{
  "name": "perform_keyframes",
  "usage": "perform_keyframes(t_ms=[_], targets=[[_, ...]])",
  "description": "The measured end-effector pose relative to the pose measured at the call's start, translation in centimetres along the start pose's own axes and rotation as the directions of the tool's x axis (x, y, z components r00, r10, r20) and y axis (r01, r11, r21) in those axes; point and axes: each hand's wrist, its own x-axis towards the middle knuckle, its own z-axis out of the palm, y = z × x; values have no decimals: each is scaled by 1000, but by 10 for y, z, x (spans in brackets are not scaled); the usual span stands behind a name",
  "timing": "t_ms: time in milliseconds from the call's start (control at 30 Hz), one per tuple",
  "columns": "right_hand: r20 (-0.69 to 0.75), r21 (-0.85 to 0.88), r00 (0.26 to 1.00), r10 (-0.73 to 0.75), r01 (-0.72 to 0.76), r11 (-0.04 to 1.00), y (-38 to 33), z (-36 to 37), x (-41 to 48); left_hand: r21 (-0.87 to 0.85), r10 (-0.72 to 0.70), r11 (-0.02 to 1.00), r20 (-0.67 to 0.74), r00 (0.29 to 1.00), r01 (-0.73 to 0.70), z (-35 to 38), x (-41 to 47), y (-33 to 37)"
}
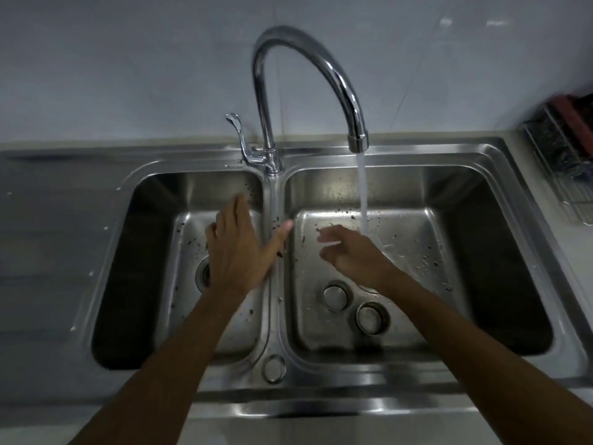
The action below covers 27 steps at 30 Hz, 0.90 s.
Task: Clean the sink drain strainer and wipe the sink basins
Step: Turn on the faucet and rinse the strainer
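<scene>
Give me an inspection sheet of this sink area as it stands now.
Surface: steel double sink; dark specks across both basin floors and the back walls.
Job's things: two round strainers, and, lie loose on the right basin floor; left drain is partly hidden by the hand.
Clutter: wire rack with dark items on the counter at right.
Grippers: left hand open, spread over the left basin, thumb across the divider; right hand open, empty, beside the stream.
Cables: nothing seen.
Surroundings: faucet running into the right basin; round cap on the front rim; pale wall behind.
</scene>
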Motion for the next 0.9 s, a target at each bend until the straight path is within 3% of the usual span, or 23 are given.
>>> perform_keyframes(t_ms=[67,167,267,333,467,600,733,833,900], targets=[[-35,376,999,20,-5,927,-38,6,19,32,61,998,-62,996,-59,-22,37,1],[9,820,999,33,-26,572,-86,13,51,112,173,981,-109,979,-161,-52,92,4],[15,964,994,105,-42,262,-117,24,82,142,230,966,-81,970,-217,-68,137,7],[-6,986,987,158,-20,164,-127,32,95,163,229,961,-7,973,-225,-72,160,6],[0,997,987,162,-12,74,-130,39,100,190,230,949,125,965,-251,-75,180,-1],[14,997,987,159,-27,77,-140,40,96,134,332,933,41,942,-334,-79,167,-3],[21,1000,988,150,-23,13,-142,42,88,142,411,902,10,911,-408,-71,137,-2],[6,1000,987,161,-4,-13,-143,45,85,155,414,899,8,910,-410,-70,129,-4],[-4,1000,985,175,-1,26,-143,48,83,159,405,902,14,914,-402,-71,128,-4]])
